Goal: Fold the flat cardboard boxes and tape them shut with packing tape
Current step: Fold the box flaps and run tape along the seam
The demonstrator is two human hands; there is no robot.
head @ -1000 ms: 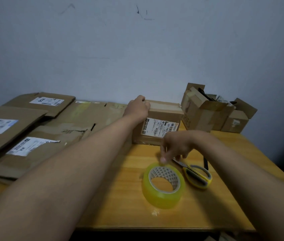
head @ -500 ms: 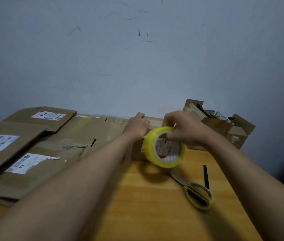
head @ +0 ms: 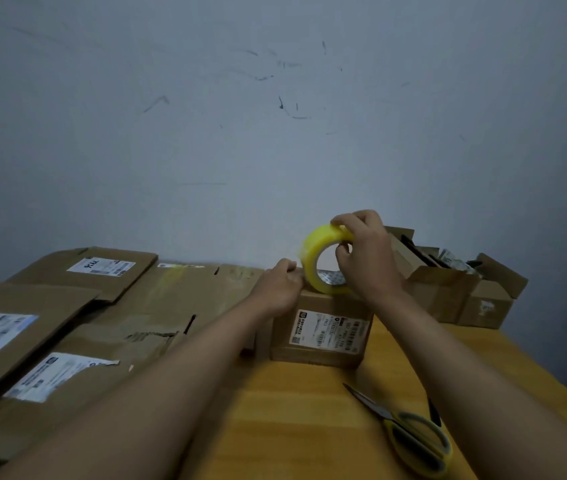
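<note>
The wooden table (head: 296, 420) runs away from the person to the wall, its left half covered by a spread of flat cardboard boxes (head: 77, 327) lying well apart from the work; at the far right corner stand two open boxes (head: 455, 292), just beside the working spot and hemming it in on that side; the folded box (head: 323, 327) sits near the back of the table, straight ahead of both arms, its labelled side toward the person and its top seam seemingly running left to right; the tape roll (head: 323, 261) stands on edge over that top, core hole toward the camera; the right hand (head: 368, 258) grips the roll, fingers curled over its rim; the left hand (head: 282, 285) is curled at the box's top left edge, seemingly pinning the tape end, though the pinch itself is blurred; the scissors (head: 410, 434) lie open on bare table nearer the right arm; the pull will probably go rightward, where room is scant
</note>
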